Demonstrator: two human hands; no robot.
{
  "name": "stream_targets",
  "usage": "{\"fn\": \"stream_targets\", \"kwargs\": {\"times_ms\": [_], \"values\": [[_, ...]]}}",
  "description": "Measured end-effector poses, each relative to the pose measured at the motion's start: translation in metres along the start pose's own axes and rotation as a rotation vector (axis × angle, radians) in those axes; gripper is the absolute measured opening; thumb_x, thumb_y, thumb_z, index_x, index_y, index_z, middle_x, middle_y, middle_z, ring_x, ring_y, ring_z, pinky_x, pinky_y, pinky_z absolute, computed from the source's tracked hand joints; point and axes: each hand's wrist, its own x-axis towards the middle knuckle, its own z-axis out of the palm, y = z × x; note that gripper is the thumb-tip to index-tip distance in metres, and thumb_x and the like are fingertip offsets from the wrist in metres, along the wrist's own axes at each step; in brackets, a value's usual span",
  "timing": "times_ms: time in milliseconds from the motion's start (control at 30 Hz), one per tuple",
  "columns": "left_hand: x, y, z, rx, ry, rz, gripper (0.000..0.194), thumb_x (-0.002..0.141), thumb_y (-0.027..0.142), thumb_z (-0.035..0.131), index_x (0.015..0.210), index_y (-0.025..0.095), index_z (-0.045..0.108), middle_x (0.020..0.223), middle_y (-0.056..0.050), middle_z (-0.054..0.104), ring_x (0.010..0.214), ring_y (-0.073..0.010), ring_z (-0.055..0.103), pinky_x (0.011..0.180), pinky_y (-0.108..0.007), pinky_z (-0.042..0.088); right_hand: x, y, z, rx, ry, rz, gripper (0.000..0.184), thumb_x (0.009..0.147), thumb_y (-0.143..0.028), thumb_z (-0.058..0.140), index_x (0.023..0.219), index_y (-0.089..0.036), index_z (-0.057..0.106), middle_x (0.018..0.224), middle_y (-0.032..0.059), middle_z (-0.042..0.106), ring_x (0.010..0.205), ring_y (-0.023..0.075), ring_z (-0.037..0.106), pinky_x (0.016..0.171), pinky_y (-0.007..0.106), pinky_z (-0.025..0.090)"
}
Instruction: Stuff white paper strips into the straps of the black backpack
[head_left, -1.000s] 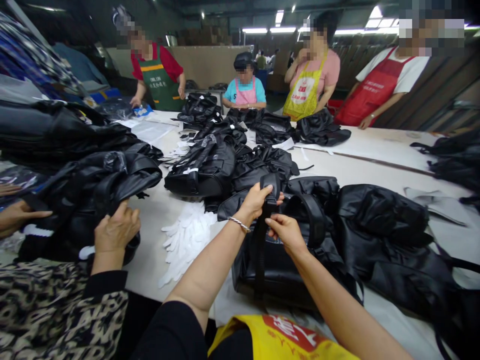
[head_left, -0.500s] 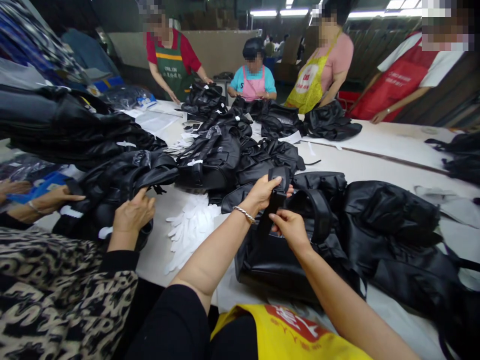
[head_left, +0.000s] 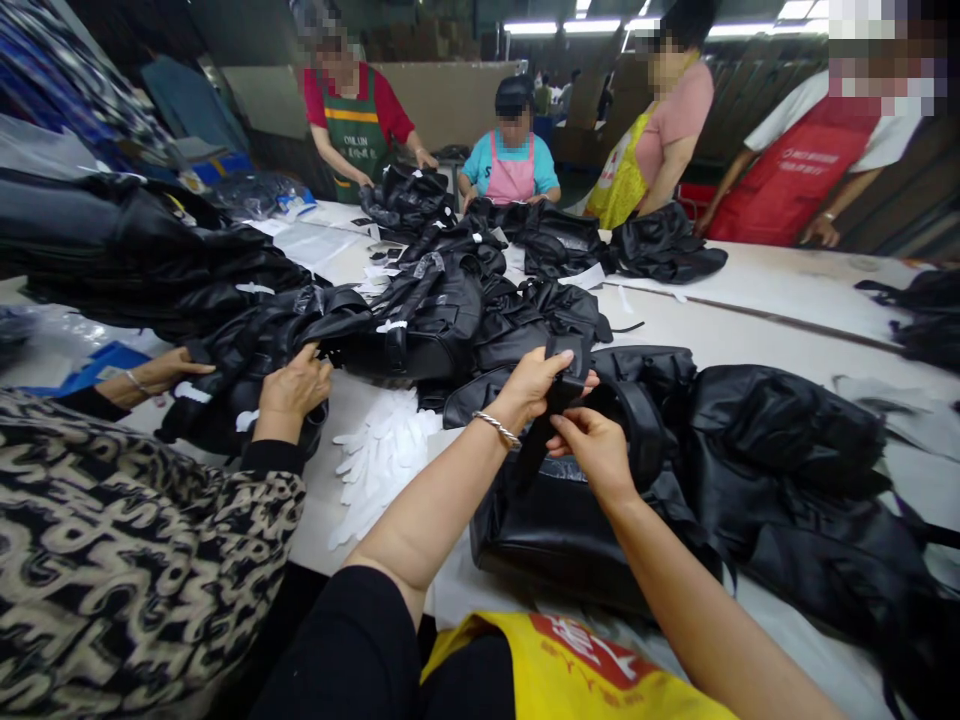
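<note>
My left hand (head_left: 541, 382) is closed around a black strap (head_left: 535, 445), its thumb pressed on the strap's wide upper end. Just below and to the right, my right hand (head_left: 596, 452) pinches the same strap between thumb and fingers. The strap slants down over a black bag (head_left: 555, 530) lying on the table in front of me. A curved black handle (head_left: 651, 435) of the bag rises beside my right hand. Part of the bag is hidden behind my right forearm.
White gloves (head_left: 386, 455) lie in a heap left of my forearm. Black bags (head_left: 780, 440) are piled on the right, and others (head_left: 442, 320) ahead. A neighbour's hand (head_left: 294, 392) grips a bag at left. Several people stand or sit across the table (head_left: 810, 335).
My right hand has shifted slightly up along the strap, closer to my left hand. The neighbour at left has moved rightward with their bag. A person opposite has drawn a hand off the table.
</note>
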Motion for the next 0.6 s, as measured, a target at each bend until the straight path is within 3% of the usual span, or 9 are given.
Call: {"fn": "stream_targets", "kwargs": {"times_ms": [200,367,600], "values": [[-0.002,0.007,0.002,-0.029,0.024,0.014,0.01,0.077,0.018,0.048,0.08,0.01,0.048,0.066,-0.01,0.064,0.063,-0.0192,0.063,0.052,-0.026,0.051,-0.01,0.007,0.002,-0.076,-0.121,0.014,0.038,0.068,-0.049,0.063,0.064,-0.013,0.053,0.043,0.0014,0.051,0.034,0.012,0.047,0.031,0.016,0.04],[-0.001,0.008,0.008,-0.023,0.091,0.015,0.011,0.077,0.02,0.047,0.08,0.009,0.048,0.062,-0.01,0.063,0.06,-0.0171,0.062,0.051,-0.024,0.05,-0.014,0.007,0.012,-0.037,-0.08,0.054,0.044,0.067,-0.054,0.062,0.057,-0.014,0.048,0.043,0.0022,0.051,0.032,0.0122,0.047,0.03,0.016,0.039],[-0.006,0.02,0.014,0.137,0.068,0.042,0.011,0.077,0.021,0.047,0.078,0.01,0.046,0.061,-0.009,0.062,0.054,-0.0164,0.06,0.045,-0.023,0.046,-0.011,0.01,0.013,-0.147,-0.12,0.019,0.044,0.07,-0.056,0.058,0.057,-0.015,0.048,0.048,0.0022,0.052,0.035,0.0127,0.046,0.03,0.018,0.034]]}}
